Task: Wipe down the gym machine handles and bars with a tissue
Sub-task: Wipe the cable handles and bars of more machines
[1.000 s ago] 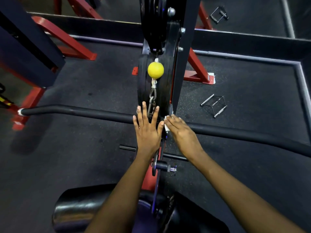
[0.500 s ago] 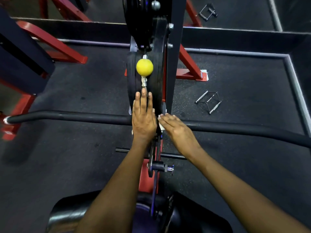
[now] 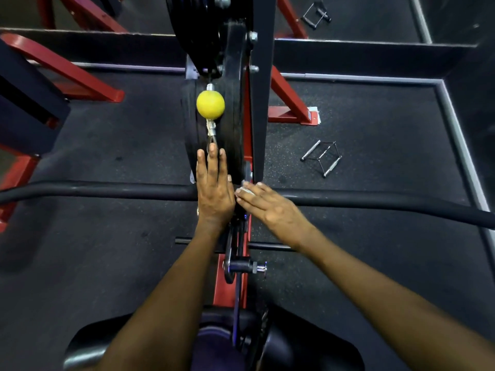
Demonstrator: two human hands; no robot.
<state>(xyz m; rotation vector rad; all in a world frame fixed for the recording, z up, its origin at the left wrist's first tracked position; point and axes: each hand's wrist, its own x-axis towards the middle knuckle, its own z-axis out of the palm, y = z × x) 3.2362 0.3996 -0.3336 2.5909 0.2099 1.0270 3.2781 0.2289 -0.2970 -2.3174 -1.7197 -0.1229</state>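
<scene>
Nearest the camera, below both forearms: a black seat pad (image 3: 88, 341), and a red frame spine (image 3: 221, 279) with an adjustment pin (image 3: 249, 267) running up between the arms.

Right hand (image 3: 270, 207): fingers straight, pressing a white tissue (image 3: 245, 190) flat onto the long black bar (image 3: 107, 189). Only a corner of tissue shows past the fingertips; whether the thumb hooks under it is hidden, probably not.

Left hand (image 3: 214, 191): fingers straight and together, palm laid over the bar's centre, fingertips pointing away toward the cable clip (image 3: 211, 129). Holds nothing. The two hands nearly touch at the bar's middle, the right just to the right of the left.

Key relation: the bar's long axis runs left-right, across both hands. The uncovered stretch on the right starts directly under the right hand's grip and runs off past the right edge of view; the left stretch starts on the far side of the left hand. So the tissue hand is the nearer one for the right half, and a sideways slide along the axis looks like the coming stroke.

Beyond the hands: yellow ball (image 3: 210, 104) on the cable, weight stack (image 3: 230, 116) behind it. Farther right on the floor, a metal V-handle (image 3: 321, 158).
</scene>
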